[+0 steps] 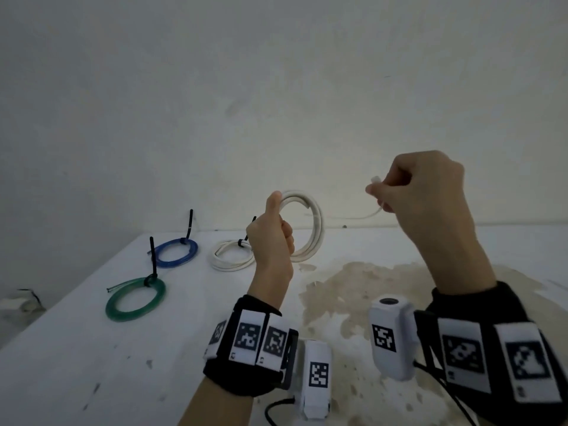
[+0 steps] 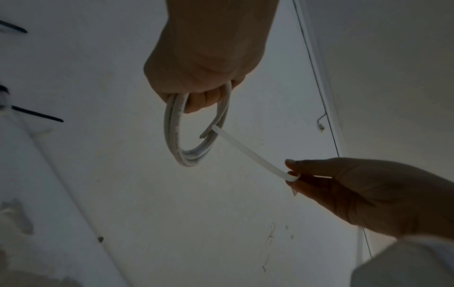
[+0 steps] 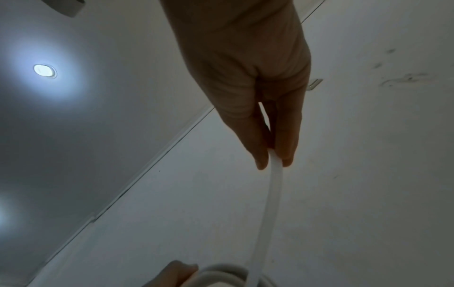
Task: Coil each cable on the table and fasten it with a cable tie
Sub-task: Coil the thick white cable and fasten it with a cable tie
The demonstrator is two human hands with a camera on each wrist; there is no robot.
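Left hand [image 1: 270, 241], centre of the head view, fingers curled tight round the near side of a white cable coil [image 1: 310, 229], thumb up along the loops. Coil held upright in the air above the table [image 1: 92, 348], several turns. Left wrist view: same coil [image 2: 176, 136] hangs below the fist [image 2: 203, 64], one cut end pokes out inside the ring.

Right hand [image 1: 430, 192], right of centre and higher, pinches the loose tail of the cable [image 1: 376, 210] between thumb and fingertips; the very end sticks out past the fingers. Tail runs from the coil across to the right hand [image 2: 363, 190], slightly bowed. Right wrist view: fingers [image 3: 287, 136] clamped on the flat white tail [image 3: 270, 203], which drops to the coil at the bottom edge.

On the table, left half of the head view: green coil [image 1: 135, 299] lower left, blue coil [image 1: 175, 252] above it, second white coil [image 1: 230, 256] just left of the left hand. Each has a black cable tie [image 1: 152, 259] on it with the tail standing up.

Brown stain [image 1: 353, 290] on the table under the hands. Both wrists wear black bands with square markers [image 1: 246, 336].
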